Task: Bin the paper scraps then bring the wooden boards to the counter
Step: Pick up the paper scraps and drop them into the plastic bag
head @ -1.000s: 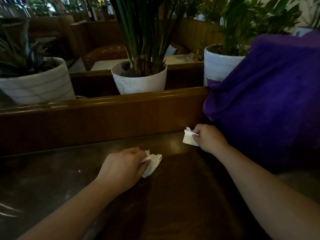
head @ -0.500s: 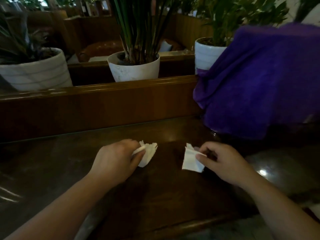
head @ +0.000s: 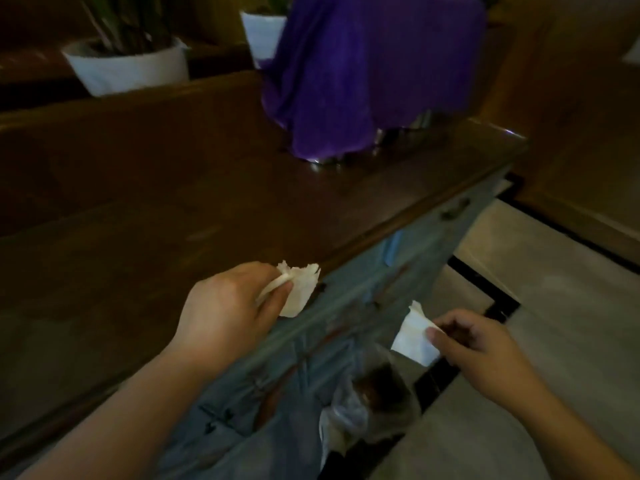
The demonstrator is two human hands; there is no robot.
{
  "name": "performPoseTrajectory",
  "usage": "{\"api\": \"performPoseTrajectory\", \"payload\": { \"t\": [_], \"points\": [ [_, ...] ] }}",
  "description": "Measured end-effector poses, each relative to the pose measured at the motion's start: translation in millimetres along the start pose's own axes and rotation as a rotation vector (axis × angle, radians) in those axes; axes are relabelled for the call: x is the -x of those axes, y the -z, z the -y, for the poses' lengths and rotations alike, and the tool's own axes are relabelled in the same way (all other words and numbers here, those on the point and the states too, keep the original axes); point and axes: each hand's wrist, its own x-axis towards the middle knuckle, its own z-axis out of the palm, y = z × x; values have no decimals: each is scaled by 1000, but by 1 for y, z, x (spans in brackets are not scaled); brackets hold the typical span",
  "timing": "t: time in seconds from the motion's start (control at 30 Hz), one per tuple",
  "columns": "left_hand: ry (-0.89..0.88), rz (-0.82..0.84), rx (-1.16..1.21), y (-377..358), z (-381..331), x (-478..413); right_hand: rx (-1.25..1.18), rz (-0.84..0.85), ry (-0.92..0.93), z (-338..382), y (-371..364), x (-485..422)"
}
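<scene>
My left hand (head: pixel 232 310) pinches a crumpled white paper scrap (head: pixel 298 289) over the front edge of the dark wooden counter top (head: pixel 173 209). My right hand (head: pixel 481 351) holds a second, flatter white paper scrap (head: pixel 414 336) out past the counter, above the floor. Below and between both hands stands a bin lined with a clear plastic bag (head: pixel 367 407), against the counter's pale blue front. No wooden boards are in view.
A purple cloth (head: pixel 363 71) drapes over something on the counter's far right. White plant pots (head: pixel 128 67) stand behind a wooden ledge. The blue cabinet front (head: pixel 388 271) has drawer handles. Pale floor tiles (head: pixel 554 306) with dark borders lie to the right.
Both hands have lifted their paper scraps off the counter and drawn back toward me. The view has swung down and right, bringing the bin and floor into sight.
</scene>
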Motion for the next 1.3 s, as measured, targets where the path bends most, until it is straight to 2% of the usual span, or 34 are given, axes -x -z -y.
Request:
{"api": "performPoseTrajectory", "payload": {
  "t": [0.2, 0.33, 0.53, 0.77, 0.9, 1.13, 1.3],
  "points": [
    [-136, 134, 69, -46, -59, 23, -14, -123, -161, -52, 44, 76],
    [-121, 209, 94, -75, -78, 29, -103, -185, -269, -91, 50, 90],
    [35, 373, 115, -163, -87, 30, -221, -120, -435, -167, 43, 63],
    [185, 496, 28, -308, -75, 29, -194, 12, -526, -280, 14, -11],
    [415, 611, 144, -411, -58, 53, -198, 91, -632, -374, -30, -39],
    [760, 582, 220, -571, -6, 87, -236, 128, -786, -525, -117, -76],
    [773, 616, 229, -649, 17, 119, -290, 124, -818, -592, -174, -103]
  ]
}}
